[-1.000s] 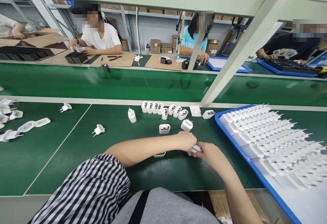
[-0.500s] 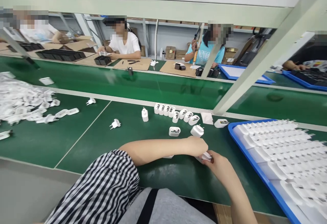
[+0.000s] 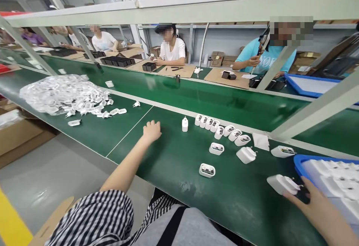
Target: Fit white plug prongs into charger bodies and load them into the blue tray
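My left hand [image 3: 152, 130] is stretched far out to the left on the green mat, its fingers curled down over a spot I cannot see into. An upright white charger [image 3: 184, 124] stands just to its right. My right hand [image 3: 315, 203] is at the lower right and pinches a white charger [image 3: 281, 184] by its plug end, just above the mat beside the blue tray [image 3: 300, 161]. Between my hands lie a row of open white charger shells [image 3: 219, 125], two single shells [image 3: 216, 148] [image 3: 206, 170] and a closed charger body [image 3: 246, 154].
The blue tray holds rows of white chargers [image 3: 336, 175]. A heap of white plug parts in clear plastic [image 3: 60, 93] lies far left. A green conveyor belt [image 3: 213, 100] runs behind the mat, with slanted frame posts [image 3: 316, 109]. Other people work at the opposite bench. A cardboard box [image 3: 17, 135] stands at the left.
My hands have come apart: the left reached out left across the mat, the right carried the white charger right toward the blue tray. My head turned left, showing the heap of parts.
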Available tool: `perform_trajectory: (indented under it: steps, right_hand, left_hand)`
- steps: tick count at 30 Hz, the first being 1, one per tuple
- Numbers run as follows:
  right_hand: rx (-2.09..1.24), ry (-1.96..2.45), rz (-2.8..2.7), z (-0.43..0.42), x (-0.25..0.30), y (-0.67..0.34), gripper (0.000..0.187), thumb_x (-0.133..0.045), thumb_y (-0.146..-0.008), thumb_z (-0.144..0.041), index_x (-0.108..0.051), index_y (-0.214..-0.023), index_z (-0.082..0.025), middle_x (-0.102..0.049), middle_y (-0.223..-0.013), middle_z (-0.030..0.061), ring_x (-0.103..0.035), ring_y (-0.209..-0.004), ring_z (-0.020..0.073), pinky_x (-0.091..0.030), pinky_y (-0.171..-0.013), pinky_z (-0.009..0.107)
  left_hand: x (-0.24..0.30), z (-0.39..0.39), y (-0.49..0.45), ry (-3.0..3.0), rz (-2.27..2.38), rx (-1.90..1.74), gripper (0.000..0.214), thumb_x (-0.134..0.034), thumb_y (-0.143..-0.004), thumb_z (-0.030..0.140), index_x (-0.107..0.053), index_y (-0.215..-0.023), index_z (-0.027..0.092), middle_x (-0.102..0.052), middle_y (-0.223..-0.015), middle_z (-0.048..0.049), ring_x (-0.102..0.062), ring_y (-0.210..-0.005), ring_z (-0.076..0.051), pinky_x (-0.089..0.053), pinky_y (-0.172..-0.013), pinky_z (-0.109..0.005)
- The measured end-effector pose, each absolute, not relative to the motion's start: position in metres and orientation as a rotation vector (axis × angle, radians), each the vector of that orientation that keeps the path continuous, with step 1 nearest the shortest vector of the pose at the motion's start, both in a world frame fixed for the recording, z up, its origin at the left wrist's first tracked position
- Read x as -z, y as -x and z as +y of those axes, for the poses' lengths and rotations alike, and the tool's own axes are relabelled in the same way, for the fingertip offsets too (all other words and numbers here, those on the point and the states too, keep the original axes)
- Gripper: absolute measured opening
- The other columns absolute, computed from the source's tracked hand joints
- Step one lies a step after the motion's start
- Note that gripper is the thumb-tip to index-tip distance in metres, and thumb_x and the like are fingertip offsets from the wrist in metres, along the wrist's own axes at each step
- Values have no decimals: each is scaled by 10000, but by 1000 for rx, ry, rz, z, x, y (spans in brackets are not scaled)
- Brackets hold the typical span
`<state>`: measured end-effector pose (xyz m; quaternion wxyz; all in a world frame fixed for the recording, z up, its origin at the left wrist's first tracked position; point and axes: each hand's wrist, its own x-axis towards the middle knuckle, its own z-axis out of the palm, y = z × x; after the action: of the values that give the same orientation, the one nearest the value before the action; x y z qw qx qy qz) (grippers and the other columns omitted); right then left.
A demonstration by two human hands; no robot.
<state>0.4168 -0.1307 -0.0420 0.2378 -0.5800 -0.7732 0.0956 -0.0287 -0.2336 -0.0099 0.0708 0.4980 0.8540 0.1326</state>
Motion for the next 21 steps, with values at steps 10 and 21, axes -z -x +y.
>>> perform_trajectory:
  steps: [10,21]
  right_hand:
    - [-406,1076,-2266,-224,0,-292,365,-413,-733,-358,-376,-1083,-260,-543,-908,56,-554,-692,157,-461,-606,287]
    - [-550,642,-2280,-218,39,-249,211,-415,-750,-152,-521,-927,-194,-567,-965,65,-533,-880,131,-460,-712,235]
  left_hand:
    - [10,-264,-39,-929,1323,-1164,333,-318,-775,338,-395,-1018,123,-570,-882,-76,-529,-703,-113,-410,-606,-232]
    - [17,-276,-92,-1360,1560,-741,375,-280,-784,371,-512,-974,146,-616,-715,-34,-548,-607,-139,-412,-643,-287]
